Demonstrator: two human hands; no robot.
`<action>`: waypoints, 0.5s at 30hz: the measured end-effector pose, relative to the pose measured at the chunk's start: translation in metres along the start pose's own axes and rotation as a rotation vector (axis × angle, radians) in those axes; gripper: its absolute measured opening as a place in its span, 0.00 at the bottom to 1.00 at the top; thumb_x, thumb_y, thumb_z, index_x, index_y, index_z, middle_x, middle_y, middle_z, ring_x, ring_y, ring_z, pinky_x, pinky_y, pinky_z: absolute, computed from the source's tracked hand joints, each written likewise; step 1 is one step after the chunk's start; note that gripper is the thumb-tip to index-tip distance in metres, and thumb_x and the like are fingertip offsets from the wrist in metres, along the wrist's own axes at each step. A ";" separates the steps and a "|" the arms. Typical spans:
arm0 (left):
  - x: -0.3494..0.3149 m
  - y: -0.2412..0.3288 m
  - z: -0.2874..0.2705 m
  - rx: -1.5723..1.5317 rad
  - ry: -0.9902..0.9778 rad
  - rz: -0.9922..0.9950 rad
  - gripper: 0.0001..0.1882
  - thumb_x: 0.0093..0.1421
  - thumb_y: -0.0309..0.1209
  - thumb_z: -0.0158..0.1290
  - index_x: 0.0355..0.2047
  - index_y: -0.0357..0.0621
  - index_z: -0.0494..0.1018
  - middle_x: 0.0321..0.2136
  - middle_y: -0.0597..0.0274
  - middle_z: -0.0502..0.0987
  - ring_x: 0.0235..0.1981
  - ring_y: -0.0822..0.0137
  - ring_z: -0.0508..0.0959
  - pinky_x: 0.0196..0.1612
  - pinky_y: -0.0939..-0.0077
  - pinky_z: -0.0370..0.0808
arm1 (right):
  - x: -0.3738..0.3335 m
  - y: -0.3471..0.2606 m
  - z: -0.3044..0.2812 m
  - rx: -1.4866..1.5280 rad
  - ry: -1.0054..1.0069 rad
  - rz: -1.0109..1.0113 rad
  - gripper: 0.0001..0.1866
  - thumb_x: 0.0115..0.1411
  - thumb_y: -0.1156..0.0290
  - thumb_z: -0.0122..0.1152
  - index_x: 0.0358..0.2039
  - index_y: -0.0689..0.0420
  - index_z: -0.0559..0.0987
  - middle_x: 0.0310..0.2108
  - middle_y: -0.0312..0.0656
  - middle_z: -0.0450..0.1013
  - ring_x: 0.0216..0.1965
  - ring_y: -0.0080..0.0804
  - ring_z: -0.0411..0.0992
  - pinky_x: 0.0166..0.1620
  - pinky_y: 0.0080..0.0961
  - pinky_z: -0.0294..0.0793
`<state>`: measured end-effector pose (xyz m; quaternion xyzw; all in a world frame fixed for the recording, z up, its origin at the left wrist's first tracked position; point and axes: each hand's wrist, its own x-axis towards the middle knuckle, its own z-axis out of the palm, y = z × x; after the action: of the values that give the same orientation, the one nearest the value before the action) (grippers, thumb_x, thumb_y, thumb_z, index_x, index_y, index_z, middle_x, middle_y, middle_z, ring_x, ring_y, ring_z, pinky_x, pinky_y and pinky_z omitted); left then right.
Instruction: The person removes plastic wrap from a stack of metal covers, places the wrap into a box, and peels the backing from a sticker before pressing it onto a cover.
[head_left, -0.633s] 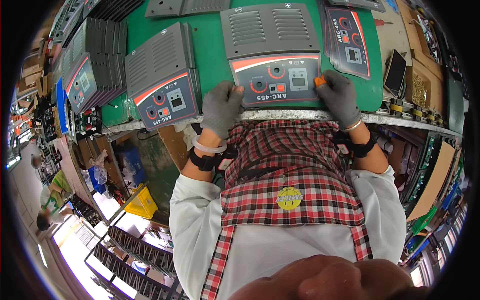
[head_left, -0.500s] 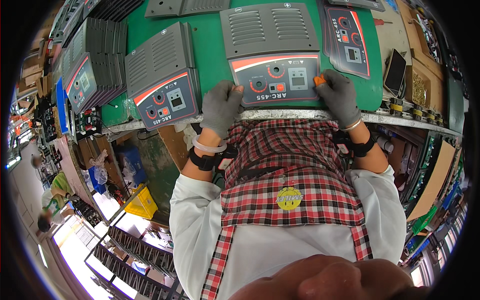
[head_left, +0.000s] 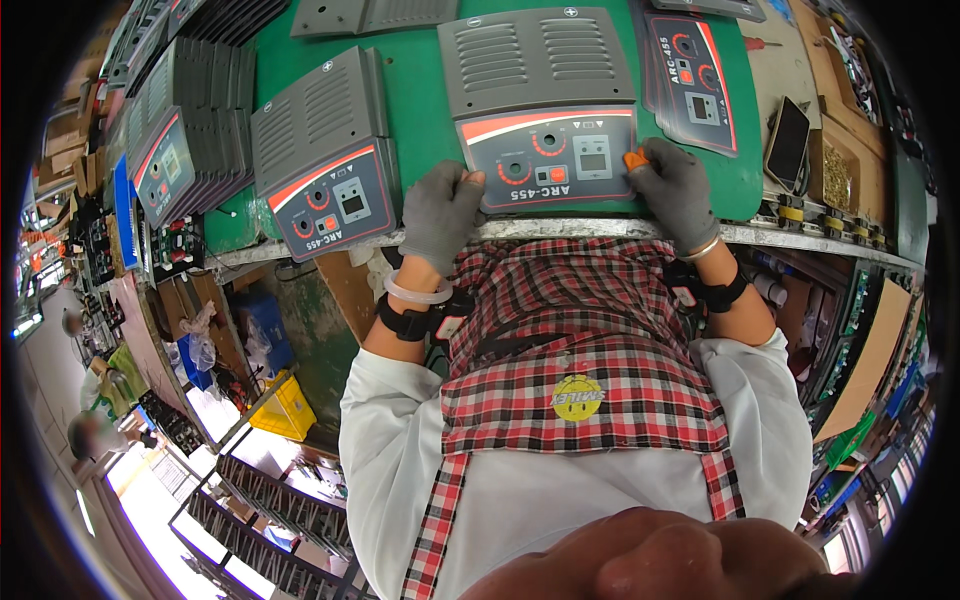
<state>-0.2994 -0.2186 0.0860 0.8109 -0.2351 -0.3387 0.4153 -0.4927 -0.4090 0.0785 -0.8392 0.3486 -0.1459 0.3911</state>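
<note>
A grey metal panel [head_left: 538,65] with louvre slots and a printed control-face label [head_left: 550,158] lies in front of me on the green table mat [head_left: 412,75]. My left hand [head_left: 440,212], in a grey glove with the thumb tip bare, is closed at the panel's lower left corner, thumb against the edge. At the right edge is my right hand [head_left: 678,192], gloved and closed, with a small orange piece [head_left: 636,160] at its fingertips, touching the label's side. The orange piece's exact kind is unclear.
Similar panels [head_left: 325,150] stand to the left, with a taller stack [head_left: 190,130] beyond them. Loose printed labels [head_left: 697,90] lie at the right. Farther right are a dark phone-like device [head_left: 789,142] and a box of small brass-coloured parts [head_left: 836,178]. A metal table edge [head_left: 560,228] runs before me.
The panel and my right hand with the orange piece have shifted very slightly left. My left hand is almost unmoved. A person in the far left background has changed position.
</note>
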 end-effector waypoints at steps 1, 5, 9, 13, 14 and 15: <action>0.000 0.000 0.000 0.012 0.001 0.001 0.13 0.57 0.35 0.52 0.24 0.36 0.69 0.15 0.63 0.70 0.13 0.74 0.74 0.15 0.81 0.68 | 0.000 0.000 0.000 0.006 -0.001 0.000 0.10 0.47 0.70 0.59 0.28 0.62 0.73 0.19 0.48 0.69 0.20 0.40 0.69 0.25 0.30 0.66; -0.002 0.003 0.001 0.040 0.022 0.004 0.13 0.57 0.35 0.51 0.23 0.37 0.69 0.12 0.62 0.70 0.13 0.73 0.74 0.16 0.80 0.68 | -0.002 0.002 0.000 -0.010 0.022 -0.058 0.09 0.47 0.70 0.59 0.27 0.61 0.73 0.19 0.47 0.68 0.20 0.41 0.68 0.25 0.30 0.66; -0.002 0.005 0.002 0.040 0.038 -0.048 0.12 0.57 0.35 0.51 0.23 0.38 0.70 0.12 0.62 0.71 0.14 0.73 0.75 0.18 0.79 0.69 | -0.002 0.004 0.002 -0.004 0.049 -0.076 0.09 0.46 0.69 0.59 0.27 0.60 0.73 0.18 0.47 0.67 0.20 0.42 0.68 0.25 0.31 0.66; -0.002 0.007 0.002 0.046 0.038 -0.062 0.12 0.56 0.34 0.52 0.23 0.38 0.70 0.12 0.63 0.71 0.14 0.74 0.75 0.18 0.80 0.69 | -0.001 0.006 0.004 -0.004 0.048 -0.054 0.09 0.46 0.69 0.58 0.27 0.60 0.73 0.18 0.47 0.68 0.21 0.43 0.68 0.25 0.32 0.67; -0.002 0.007 0.002 0.038 0.036 -0.066 0.12 0.56 0.34 0.52 0.23 0.38 0.70 0.13 0.63 0.71 0.14 0.74 0.75 0.18 0.80 0.69 | -0.002 0.006 0.005 -0.009 0.062 -0.083 0.09 0.46 0.69 0.58 0.27 0.60 0.73 0.18 0.47 0.68 0.21 0.43 0.69 0.25 0.32 0.67; -0.002 0.007 0.001 0.029 0.031 -0.082 0.12 0.56 0.34 0.52 0.23 0.38 0.71 0.13 0.63 0.71 0.14 0.74 0.75 0.18 0.80 0.69 | -0.002 0.006 0.005 -0.023 0.075 -0.098 0.09 0.46 0.69 0.58 0.27 0.60 0.73 0.18 0.47 0.68 0.21 0.43 0.69 0.25 0.32 0.67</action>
<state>-0.3022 -0.2220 0.0916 0.8310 -0.2000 -0.3396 0.3926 -0.4939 -0.4077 0.0707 -0.8536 0.3231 -0.1920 0.3607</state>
